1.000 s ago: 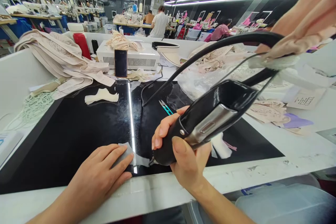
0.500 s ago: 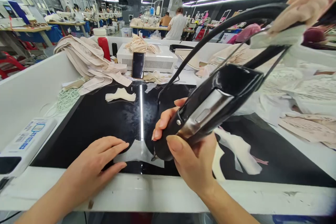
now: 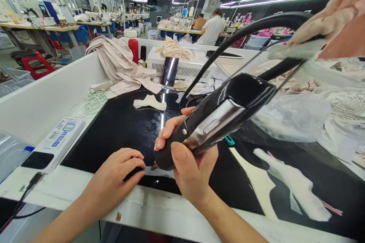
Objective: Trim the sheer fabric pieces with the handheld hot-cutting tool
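Observation:
My right hand (image 3: 191,172) is wrapped round a black corded handheld tool (image 3: 212,127) with a shiny metal plate along its side. The tool leans down to the left, its tip on a thin whitish piece (image 3: 164,171) on the glossy black board (image 3: 119,133). At that piece's left end rests my left hand (image 3: 114,172), its fingers bent downward and the thumb apart from them. It grips nothing that I can see. My right hand and the tool hide part of the piece. The tool's thick black cable (image 3: 242,32) arches upward.
Cream pieces (image 3: 255,182) lie at right, one (image 3: 149,102) at the back. A white labelled box (image 3: 61,138) and pale green cord (image 3: 95,100) sit left. Behind are a phone (image 3: 170,71), a vented white unit (image 3: 188,68) and cloth (image 3: 119,60). Top right hangs a pinkish wrapping (image 3: 327,26).
The view has swung rightward, so the scene sits further left-to-right shifted in frame. The tool tip has moved left along the piece, closer to my left hand, whose fingers are more bent.

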The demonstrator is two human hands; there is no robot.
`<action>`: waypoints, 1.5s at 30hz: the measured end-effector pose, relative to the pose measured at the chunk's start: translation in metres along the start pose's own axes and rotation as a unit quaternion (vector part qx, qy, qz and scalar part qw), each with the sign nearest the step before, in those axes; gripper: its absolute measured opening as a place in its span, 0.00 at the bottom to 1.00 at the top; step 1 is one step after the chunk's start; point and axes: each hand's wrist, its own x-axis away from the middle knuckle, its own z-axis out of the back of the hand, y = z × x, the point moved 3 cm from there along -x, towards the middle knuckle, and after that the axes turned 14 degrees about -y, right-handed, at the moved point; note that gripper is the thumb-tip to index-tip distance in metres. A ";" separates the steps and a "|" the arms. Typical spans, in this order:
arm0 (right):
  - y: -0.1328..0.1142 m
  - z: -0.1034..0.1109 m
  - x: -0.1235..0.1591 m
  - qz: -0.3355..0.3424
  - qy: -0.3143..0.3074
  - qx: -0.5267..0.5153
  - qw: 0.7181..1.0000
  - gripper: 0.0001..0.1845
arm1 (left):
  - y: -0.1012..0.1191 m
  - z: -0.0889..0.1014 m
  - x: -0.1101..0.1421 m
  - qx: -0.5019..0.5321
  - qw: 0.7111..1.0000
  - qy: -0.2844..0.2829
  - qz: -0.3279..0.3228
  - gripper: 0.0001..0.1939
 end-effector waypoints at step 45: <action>0.021 -0.013 -0.005 0.016 -0.015 -0.024 0.999 0.14 | 0.007 0.000 0.019 -0.124 0.986 0.061 -0.096 0.13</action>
